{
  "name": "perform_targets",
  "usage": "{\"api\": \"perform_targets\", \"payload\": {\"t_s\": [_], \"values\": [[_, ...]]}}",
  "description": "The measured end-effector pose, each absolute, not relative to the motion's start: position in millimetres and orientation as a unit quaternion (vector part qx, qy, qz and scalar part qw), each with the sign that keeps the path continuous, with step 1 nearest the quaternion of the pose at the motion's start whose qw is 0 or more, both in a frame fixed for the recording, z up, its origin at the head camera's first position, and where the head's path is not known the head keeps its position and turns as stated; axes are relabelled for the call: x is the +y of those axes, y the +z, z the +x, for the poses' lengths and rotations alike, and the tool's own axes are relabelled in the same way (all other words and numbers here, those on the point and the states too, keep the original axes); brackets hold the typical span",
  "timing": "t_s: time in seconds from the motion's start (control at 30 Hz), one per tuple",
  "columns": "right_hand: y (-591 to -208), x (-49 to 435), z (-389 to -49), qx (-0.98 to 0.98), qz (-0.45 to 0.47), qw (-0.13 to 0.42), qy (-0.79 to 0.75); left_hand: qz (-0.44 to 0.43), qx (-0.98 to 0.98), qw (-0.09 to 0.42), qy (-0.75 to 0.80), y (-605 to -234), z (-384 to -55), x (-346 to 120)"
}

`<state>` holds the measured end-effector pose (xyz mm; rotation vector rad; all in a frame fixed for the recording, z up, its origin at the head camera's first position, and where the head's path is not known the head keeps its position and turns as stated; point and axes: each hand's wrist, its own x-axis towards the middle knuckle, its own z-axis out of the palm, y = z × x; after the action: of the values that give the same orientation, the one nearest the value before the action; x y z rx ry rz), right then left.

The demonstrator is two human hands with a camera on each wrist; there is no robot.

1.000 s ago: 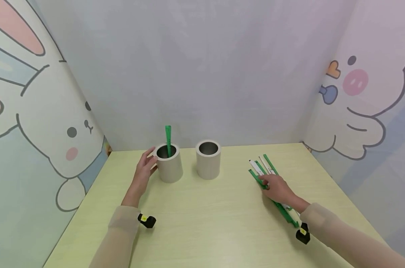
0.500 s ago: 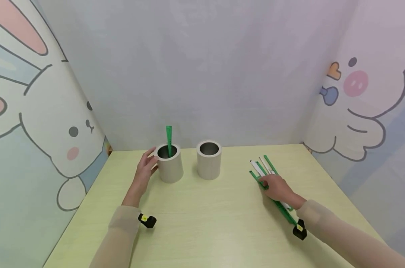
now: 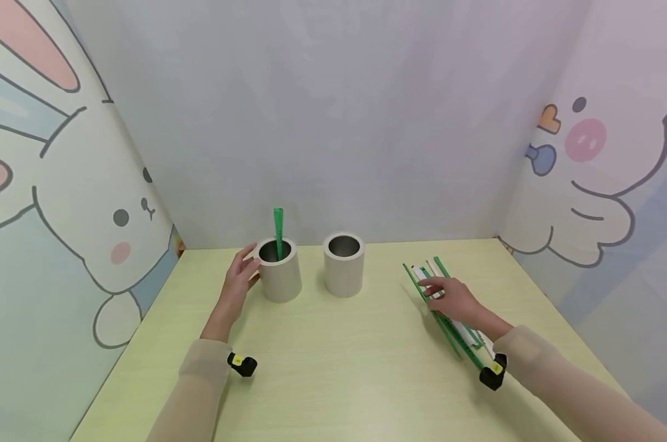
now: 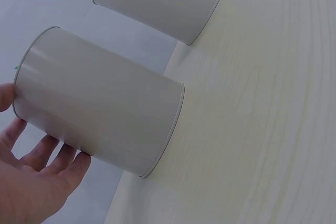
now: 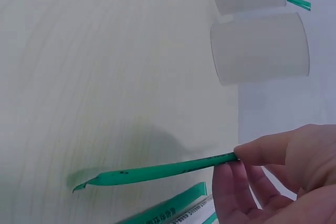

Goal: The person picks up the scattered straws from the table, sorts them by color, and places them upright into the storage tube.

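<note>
The right hand (image 3: 457, 304) has a firm grip: thumb and fingertips pinch a green stick (image 5: 152, 172) in a printed wrapper. This held stick lies at the left of the hand, its long axis slanting from far left to near right. The right wrist view shows its ragged near end just above or on the tabletop (image 3: 333, 380); I cannot tell whether they touch. Under and to the right of that grip lie the other sticks (image 5: 168, 208), green and white, roughly parallel to the held one.

What matters most in space: both cups are to the left of the right hand, well apart from it, and the right cup (image 3: 344, 276) is the nearer of the two. The held stick leans low across the tabletop, while another green stick (image 3: 278, 224) stands almost upright in the left cup (image 3: 281, 285), its upper part above the rim. No stick shows in the mouth of the right cup.

The left hand (image 3: 238, 290) is at the left cup, its relaxed fingers touching the left side and the rim without wrapping round. That hand is the nearer one to both cups. Farther out, a pale wall (image 3: 333, 123) rises behind the tabletop.
</note>
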<state>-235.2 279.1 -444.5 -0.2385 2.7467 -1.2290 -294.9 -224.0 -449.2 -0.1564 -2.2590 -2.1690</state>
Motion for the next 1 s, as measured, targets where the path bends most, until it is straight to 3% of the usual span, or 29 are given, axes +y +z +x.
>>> {"api": "perform_targets", "payload": {"t_s": [0.47,1.0], "values": [[-427.3,236.5,-239.5,0.841,-0.097,0.016,-0.532,-0.059,-0.719,0.007,-0.692,-447.2,-293.4,-222.8],[-377.4,126.6,-268.1,0.747,-0.135,-0.023,-0.651,-0.051,-0.722,0.002,-0.69,-447.7,-292.5,-225.3]]}}
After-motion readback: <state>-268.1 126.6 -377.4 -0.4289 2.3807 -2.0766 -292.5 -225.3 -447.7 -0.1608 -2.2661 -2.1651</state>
